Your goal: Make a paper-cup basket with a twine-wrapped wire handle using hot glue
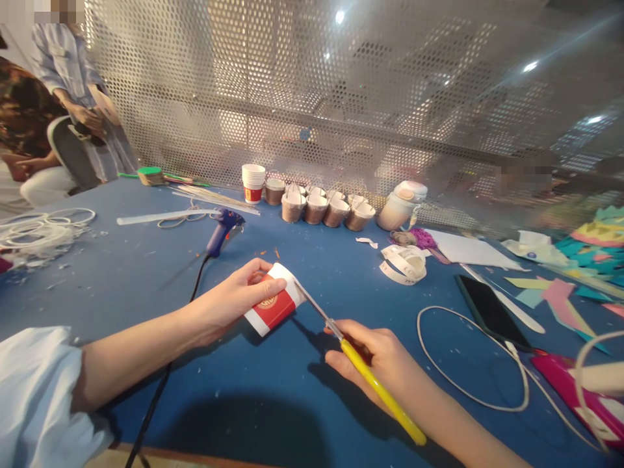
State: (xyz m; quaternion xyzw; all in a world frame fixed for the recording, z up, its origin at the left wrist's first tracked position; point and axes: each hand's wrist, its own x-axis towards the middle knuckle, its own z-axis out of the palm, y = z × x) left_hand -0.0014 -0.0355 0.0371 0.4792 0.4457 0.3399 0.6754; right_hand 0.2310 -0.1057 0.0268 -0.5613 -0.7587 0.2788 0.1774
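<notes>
A red and white paper cup (283, 312) is pinched in my left hand (251, 286), tilted on its side above the table. My right hand (373, 354) grips a pair of scissors (375, 387) with yellow handles. The metal blades reach the cup's upper right edge, and they look nearly closed there. Beyond my left hand lies a blue glue gun (224, 231) with a clear glue stick at its back and a black cord running toward me.
Several small brown cups (316, 209) and a stack of paper cups (253, 182) line the back, beside a jar (400, 205). At right lie a paper strip roll (403, 263), a phone (490, 309) and a looped white cable (439, 377). Two people are at far left.
</notes>
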